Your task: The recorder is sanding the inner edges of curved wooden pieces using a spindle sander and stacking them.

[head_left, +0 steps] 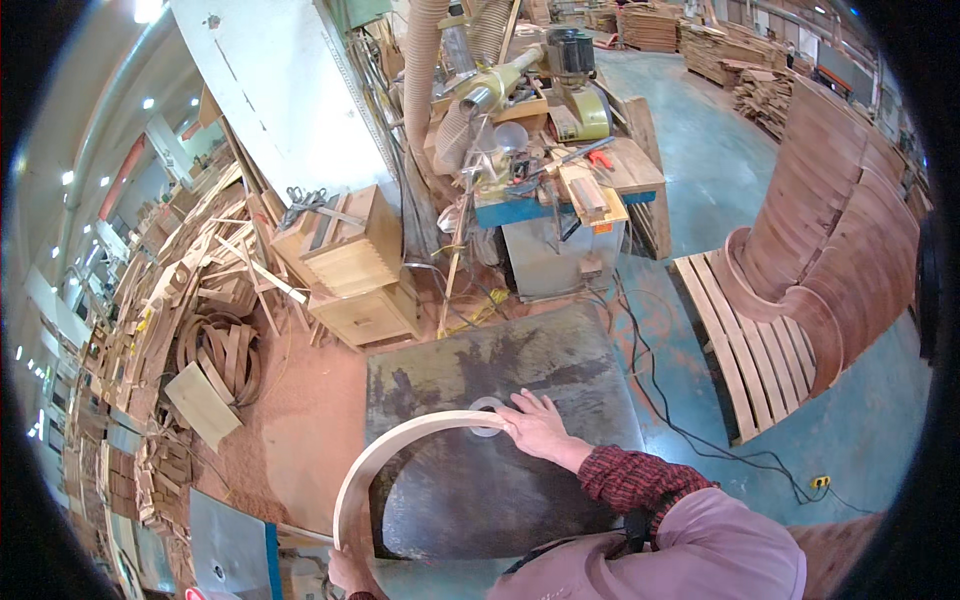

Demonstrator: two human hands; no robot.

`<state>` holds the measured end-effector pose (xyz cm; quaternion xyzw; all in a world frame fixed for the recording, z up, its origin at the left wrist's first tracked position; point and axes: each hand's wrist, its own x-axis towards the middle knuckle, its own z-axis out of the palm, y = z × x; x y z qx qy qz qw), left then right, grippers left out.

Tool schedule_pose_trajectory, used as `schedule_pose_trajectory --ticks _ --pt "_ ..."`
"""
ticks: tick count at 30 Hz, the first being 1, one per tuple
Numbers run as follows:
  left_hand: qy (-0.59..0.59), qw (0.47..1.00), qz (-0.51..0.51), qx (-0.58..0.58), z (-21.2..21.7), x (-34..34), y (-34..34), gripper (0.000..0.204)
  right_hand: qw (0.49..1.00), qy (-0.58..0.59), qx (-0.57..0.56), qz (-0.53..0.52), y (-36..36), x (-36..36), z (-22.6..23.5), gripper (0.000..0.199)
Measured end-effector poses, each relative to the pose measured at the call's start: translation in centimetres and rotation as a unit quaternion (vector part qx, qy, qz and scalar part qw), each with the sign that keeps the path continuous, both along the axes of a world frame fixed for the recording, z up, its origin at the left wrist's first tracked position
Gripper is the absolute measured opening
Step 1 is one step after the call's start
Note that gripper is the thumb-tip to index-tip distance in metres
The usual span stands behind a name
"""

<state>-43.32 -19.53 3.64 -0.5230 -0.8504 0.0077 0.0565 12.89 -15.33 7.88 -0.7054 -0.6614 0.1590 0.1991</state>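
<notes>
Your right hand (pixel 535 425) presses flat, fingers spread, on a curved wood strip (pixel 385 460) arched over the dark counter (pixel 480 370); your left hand (pixel 345 572) grips its lower end, pale wooden boxes (pixel 345 255) beyond.

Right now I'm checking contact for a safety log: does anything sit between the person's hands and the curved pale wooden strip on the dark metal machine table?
Nothing visible does. The right hand lies flat on the upper end of the curved pale wooden strip, beside the round insert in the dark metal machine table. The left hand grips the lower end directly.
</notes>
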Motion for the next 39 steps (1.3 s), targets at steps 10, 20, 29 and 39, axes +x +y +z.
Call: schedule_pose_trajectory --ticks 10,20,29,39 --pt "0.021 0.998 0.026 0.05 -0.2 -4.0 2.9 0.045 0.996 -0.042 0.052 0.063 9.3 -5.6 0.0 0.044" --pt "-0.07 0.992 0.047 0.094 0.2 -3.6 11.6 0.051 0.995 -0.048 0.0 0.09 19.9 -6.0 1.9 0.03" --pt "-0.07 0.965 -0.001 0.254 6.6 -2.1 8.3 0.033 0.973 0.202 0.097 0.056 13.0 -2.4 3.4 0.042" --pt "-0.236 0.822 -0.219 0.469 15.0 7.2 6.6 0.024 0.878 0.444 -0.164 0.078 3.5 1.8 16.4 0.043"
